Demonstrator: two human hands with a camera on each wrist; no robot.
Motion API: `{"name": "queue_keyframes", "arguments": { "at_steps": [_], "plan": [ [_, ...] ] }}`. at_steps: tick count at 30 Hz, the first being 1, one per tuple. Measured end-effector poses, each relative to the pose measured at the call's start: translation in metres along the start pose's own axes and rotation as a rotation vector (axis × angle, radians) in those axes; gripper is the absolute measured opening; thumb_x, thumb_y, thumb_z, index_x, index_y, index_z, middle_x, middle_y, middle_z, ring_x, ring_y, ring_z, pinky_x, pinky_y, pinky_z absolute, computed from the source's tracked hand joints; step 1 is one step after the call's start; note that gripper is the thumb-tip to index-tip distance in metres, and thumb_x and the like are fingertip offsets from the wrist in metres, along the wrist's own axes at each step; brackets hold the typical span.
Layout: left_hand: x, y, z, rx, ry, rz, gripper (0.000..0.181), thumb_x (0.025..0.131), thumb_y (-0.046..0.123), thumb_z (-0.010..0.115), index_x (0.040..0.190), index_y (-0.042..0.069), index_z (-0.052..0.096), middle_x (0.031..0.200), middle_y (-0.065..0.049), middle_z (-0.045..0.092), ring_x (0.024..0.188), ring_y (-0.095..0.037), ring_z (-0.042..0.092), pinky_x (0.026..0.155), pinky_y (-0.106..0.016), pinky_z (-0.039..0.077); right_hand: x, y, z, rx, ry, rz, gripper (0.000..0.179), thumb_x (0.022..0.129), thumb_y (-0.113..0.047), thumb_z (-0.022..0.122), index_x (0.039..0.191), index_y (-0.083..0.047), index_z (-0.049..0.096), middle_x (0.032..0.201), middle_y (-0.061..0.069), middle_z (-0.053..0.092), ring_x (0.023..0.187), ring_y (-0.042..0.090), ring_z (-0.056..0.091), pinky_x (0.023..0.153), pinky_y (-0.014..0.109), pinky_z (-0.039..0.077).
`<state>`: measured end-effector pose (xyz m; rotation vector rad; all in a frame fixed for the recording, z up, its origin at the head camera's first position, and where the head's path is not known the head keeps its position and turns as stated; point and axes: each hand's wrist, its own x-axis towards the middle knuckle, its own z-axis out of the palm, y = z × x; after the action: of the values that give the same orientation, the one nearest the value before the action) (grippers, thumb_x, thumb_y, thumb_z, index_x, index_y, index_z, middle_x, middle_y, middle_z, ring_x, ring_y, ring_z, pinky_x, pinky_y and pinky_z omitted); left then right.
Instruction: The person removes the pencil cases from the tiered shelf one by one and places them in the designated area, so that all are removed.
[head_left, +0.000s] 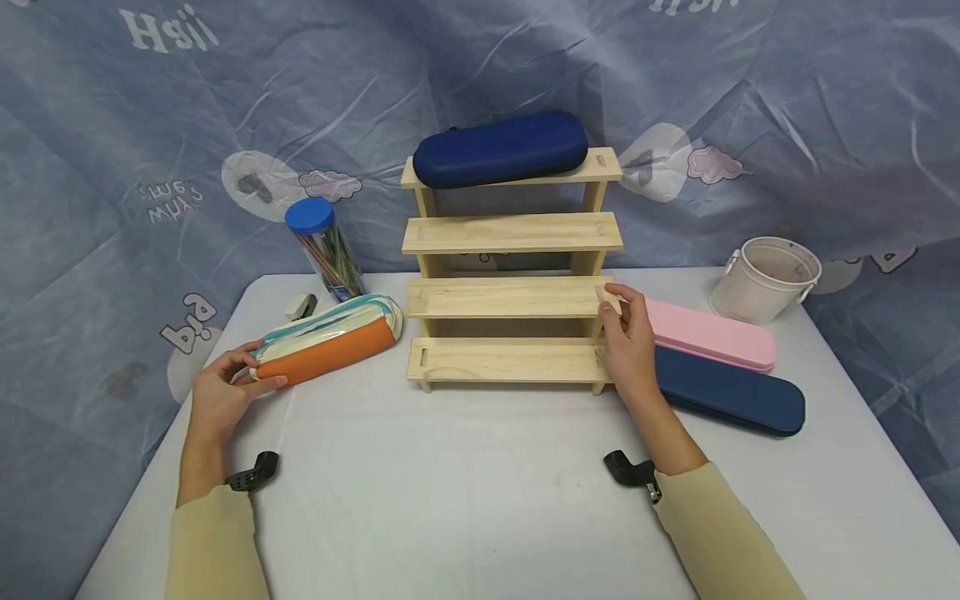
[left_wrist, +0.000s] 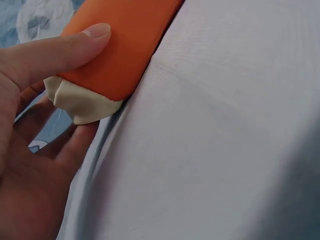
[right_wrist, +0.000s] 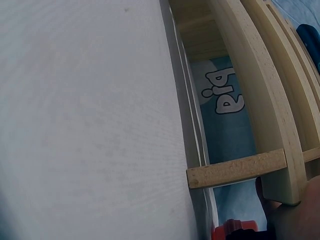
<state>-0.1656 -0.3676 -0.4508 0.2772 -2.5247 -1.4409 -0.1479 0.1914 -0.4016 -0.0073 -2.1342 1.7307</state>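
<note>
At table (head_left: 450,483), left hand (head_left: 223,390) pinching orange case (head_left: 330,352), right hand (head_left: 630,343) gripping shelf (head_left: 510,298), fingers (left_wrist: 80,144) part-hidden.

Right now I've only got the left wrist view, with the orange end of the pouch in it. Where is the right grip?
Observer: The right grip is at the right end of the wooden rack, on the second shelf from the bottom.
Operator: Is anything lying on that rack?
Observer: Yes, a dark blue case lies lengthwise along the top shelf.
Operator: And what's behind the orange pouch?
Observer: A clear jar with a blue lid is behind it.
</note>
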Motion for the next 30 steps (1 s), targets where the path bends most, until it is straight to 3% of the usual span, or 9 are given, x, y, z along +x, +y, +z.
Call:
{"name": "queue_keyframes", "arguments": {
  "at_steps": [3, 8, 12, 15, 19, 25, 30],
  "plan": [
    [-0.001, 0.006, -0.002, 0.102, -0.037, 0.014, 0.052, 0.069, 0.018, 0.089, 0.102, 0.003, 0.052, 0.138, -0.003, 0.051, 0.104, -0.021, 0.051, 0.079, -0.018, 0.045, 0.000, 0.000, 0.000, -0.001, -0.001, -0.001, 0.037, 0.103, -0.023, 0.045, 0.136, -0.007, 0.045, 0.098, 0.032, 0.050, 0.065, 0.018, 0.039, 0.054, 0.028, 0.034],
    [-0.004, 0.028, -0.004, 0.171, -0.047, 0.044, 0.055, 0.073, 0.022, 0.086, 0.110, 0.000, 0.051, 0.141, -0.013, 0.043, 0.124, -0.030, 0.037, 0.094, -0.047, 0.035, -0.001, 0.000, -0.001, -0.009, 0.007, 0.009, 0.037, 0.103, -0.022, 0.045, 0.136, -0.007, 0.045, 0.099, 0.030, 0.052, 0.069, 0.024, 0.042, 0.056, 0.029, 0.034],
    [-0.006, 0.048, -0.002, 0.136, 0.035, 0.057, 0.057, 0.075, 0.024, 0.084, 0.119, 0.004, 0.054, 0.137, -0.008, 0.047, 0.120, -0.025, 0.040, 0.095, -0.043, 0.034, 0.002, 0.007, -0.001, 0.003, 0.001, 0.009, 0.038, 0.103, -0.023, 0.045, 0.138, -0.008, 0.045, 0.103, 0.025, 0.053, 0.075, 0.031, 0.044, 0.057, 0.029, 0.034],
    [-0.006, 0.061, 0.003, 0.050, 0.092, 0.123, 0.055, 0.076, 0.022, 0.084, 0.121, 0.005, 0.056, 0.130, -0.003, 0.053, 0.113, -0.018, 0.046, 0.096, -0.033, 0.039, 0.006, 0.019, -0.002, 0.006, 0.009, 0.012, 0.037, 0.103, -0.027, 0.046, 0.137, -0.013, 0.046, 0.102, 0.023, 0.054, 0.071, 0.024, 0.043, 0.056, 0.030, 0.033],
    [-0.006, 0.075, 0.013, -0.111, 0.098, 0.214, 0.050, 0.078, 0.011, 0.081, 0.122, 0.004, 0.057, 0.123, -0.007, 0.058, 0.106, -0.018, 0.055, 0.090, -0.025, 0.047, 0.011, 0.033, -0.001, -0.012, 0.030, 0.007, 0.036, 0.102, -0.033, 0.047, 0.136, -0.021, 0.048, 0.096, 0.024, 0.053, 0.063, 0.017, 0.038, 0.054, 0.030, 0.033],
    [-0.003, 0.095, 0.028, -0.349, 0.053, 0.270, 0.045, 0.082, 0.002, 0.076, 0.122, 0.001, 0.056, 0.119, -0.015, 0.061, 0.101, -0.025, 0.058, 0.086, -0.019, 0.048, 0.012, 0.037, -0.001, -0.024, 0.043, -0.005, 0.035, 0.101, -0.038, 0.048, 0.134, -0.025, 0.050, 0.090, 0.023, 0.052, 0.063, 0.020, 0.038, 0.054, 0.031, 0.033],
    [0.004, 0.115, 0.041, -0.406, -0.028, 0.322, 0.047, 0.084, 0.006, 0.075, 0.127, 0.002, 0.054, 0.123, -0.016, 0.059, 0.106, -0.028, 0.057, 0.088, -0.022, 0.048, 0.011, 0.036, -0.001, -0.021, 0.036, 0.000, 0.036, 0.101, -0.039, 0.048, 0.134, -0.026, 0.049, 0.093, 0.023, 0.053, 0.064, 0.020, 0.039, 0.054, 0.031, 0.033]
  ]
}}
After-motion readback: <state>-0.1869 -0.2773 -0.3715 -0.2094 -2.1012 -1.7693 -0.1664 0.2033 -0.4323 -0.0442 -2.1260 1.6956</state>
